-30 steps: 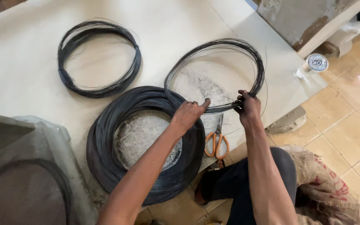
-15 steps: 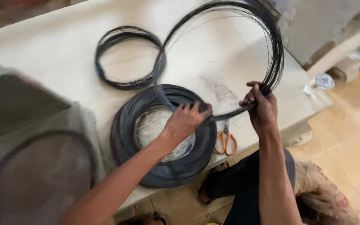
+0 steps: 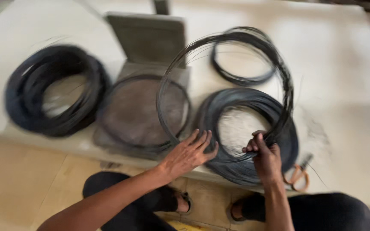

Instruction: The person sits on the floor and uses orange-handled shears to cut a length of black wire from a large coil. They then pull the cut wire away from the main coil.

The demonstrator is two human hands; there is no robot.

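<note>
Both hands work a thin loop of black wire (image 3: 225, 90) lifted over the pale table (image 3: 343, 85): right hand (image 3: 264, 156) fisted on its lower edge, left hand (image 3: 189, 154) spread open, fingers pressing the thick coil (image 3: 247, 132) beneath. Another heavy coil (image 3: 54, 90) lies far left, a small ring (image 3: 245, 57) behind, orange-handled scissors (image 3: 297, 176) nearby. Judging by this, the loop is being gathered off the coil; steady control looks needed

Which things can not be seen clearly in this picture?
- Head view: motion blur hides single strands in the thin wire loop.
- Scissors: blurred; blades unclear.
- Right hand: fingertips hidden behind the loop.
- Left hand: whether it grips wire is unclear.
- Grey box: top cut by the edge.
</note>
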